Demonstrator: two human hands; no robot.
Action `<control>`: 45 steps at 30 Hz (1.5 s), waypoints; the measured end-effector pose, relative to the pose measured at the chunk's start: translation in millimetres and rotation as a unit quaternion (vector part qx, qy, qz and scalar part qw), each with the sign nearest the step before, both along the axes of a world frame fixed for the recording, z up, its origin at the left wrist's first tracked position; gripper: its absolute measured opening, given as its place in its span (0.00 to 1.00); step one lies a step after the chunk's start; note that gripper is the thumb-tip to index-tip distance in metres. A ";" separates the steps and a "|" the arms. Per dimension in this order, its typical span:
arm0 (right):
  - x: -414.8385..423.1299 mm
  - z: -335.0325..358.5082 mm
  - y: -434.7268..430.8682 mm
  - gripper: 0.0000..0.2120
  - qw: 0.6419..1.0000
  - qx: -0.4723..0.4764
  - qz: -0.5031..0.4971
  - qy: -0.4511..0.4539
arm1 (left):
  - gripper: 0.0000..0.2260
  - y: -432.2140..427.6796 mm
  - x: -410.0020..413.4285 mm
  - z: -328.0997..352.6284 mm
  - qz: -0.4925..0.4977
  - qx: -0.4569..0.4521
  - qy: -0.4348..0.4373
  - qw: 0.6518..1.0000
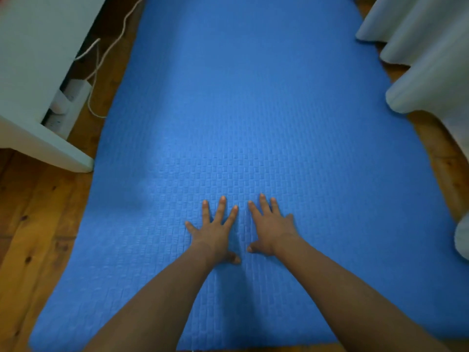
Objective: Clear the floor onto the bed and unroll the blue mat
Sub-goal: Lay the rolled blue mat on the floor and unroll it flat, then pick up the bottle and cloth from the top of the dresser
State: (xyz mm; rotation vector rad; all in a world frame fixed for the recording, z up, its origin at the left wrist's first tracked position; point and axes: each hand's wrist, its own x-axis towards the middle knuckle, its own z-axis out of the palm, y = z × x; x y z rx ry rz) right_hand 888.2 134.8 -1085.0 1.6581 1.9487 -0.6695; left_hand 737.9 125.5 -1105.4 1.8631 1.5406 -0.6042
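The blue mat (243, 118) lies unrolled and flat on the wooden floor, stretching from the near edge of the view to the far top. Its surface has a woven block texture. My left hand (215, 232) and my right hand (272, 229) rest palms down on the mat side by side, near its middle width. Fingers of both hands are spread and hold nothing. A white sheet hanging from the bed (426, 62) borders the mat's right side.
White furniture (33, 80) stands at the left, with a white power strip (68, 105) and a white cable (101, 62) on the floor beside it. Bare wooden floor (38, 224) shows along the mat's left and right edges.
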 end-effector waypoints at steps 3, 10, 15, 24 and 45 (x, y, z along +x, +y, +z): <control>12.1 2.3 -7.7 0.49 0.999 0.023 0.037 -0.014 | 0.56 3.0 0.6 1.3 0.000 0.001 -0.004 1.000; 27.9 4.5 -10.9 0.52 0.999 0.003 0.037 -0.036 | 0.56 15.8 4.7 1.1 -0.006 0.011 -0.004 1.000; 25.0 6.3 -1.3 0.53 0.999 -0.011 0.016 -0.034 | 0.55 27.2 4.4 8.4 -0.014 0.012 0.004 1.000; -7.5 165.0 30.3 0.53 0.999 0.040 0.001 0.000 | 0.53 54.0 0.8 174.9 -0.142 0.097 0.069 0.983; -31.2 686.6 36.7 0.48 0.987 0.153 -0.029 0.045 | 0.45 58.9 -36.2 721.1 -0.114 0.163 0.091 0.976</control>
